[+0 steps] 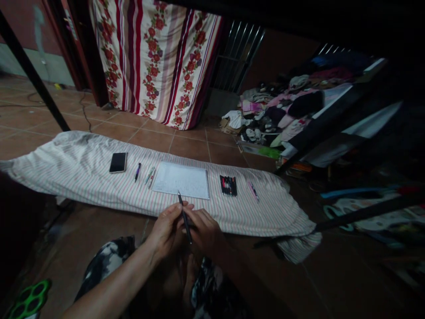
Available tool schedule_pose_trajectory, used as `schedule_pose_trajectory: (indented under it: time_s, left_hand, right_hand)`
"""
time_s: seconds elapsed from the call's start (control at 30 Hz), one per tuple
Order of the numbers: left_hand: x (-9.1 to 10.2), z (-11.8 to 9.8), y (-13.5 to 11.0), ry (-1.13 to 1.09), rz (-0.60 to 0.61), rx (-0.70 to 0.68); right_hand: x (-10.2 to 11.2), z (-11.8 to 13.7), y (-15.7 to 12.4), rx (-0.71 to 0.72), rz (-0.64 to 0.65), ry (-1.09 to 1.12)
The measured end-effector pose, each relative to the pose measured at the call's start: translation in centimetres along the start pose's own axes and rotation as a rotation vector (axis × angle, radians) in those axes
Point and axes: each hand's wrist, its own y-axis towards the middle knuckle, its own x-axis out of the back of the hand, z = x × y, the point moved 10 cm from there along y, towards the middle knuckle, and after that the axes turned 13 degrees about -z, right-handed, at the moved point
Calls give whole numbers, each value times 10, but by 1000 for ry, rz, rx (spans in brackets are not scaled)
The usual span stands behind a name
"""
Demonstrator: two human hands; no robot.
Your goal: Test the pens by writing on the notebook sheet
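Note:
Both hands meet low in the middle of the head view, closed on a dark pen (pixel 184 215) that points up and away. My left hand (pixel 167 228) grips it from the left, my right hand (pixel 205 229) from the right. Just beyond them a striped cloth (pixel 83 173) lies across the tiled floor. On it sit a spiral notepad (pixel 182 180), a black phone (pixel 118 162), a purple pen (pixel 137 172), two more pens (pixel 150 176), a row of several dark pens (pixel 228 185) and a pink pen (pixel 253 190).
A floral curtain (pixel 156 57) hangs at the back. A heap of clothes (pixel 282 110) lies at the right, with dark metal bars (pixel 332 133) crossing in front. A black pole (pixel 33 71) slants at the left. A green object (pixel 29 299) lies at the bottom left.

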Motion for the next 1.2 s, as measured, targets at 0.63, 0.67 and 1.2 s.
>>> schedule_pose_trajectory:
  time_s: [0.63,0.67,1.2]
  left_hand:
    - [-16,-46,119,735,-47,-617]
    - [-10,-46,126,767,-72,-646]
    - [7,-15,131,1976,43,-945]
  right_hand:
    - [-7,-160,35,-910,-786,348]
    - [-11,-168,40,-941,-812,384]
    - [-142,-205,38,-1036,-445,517]
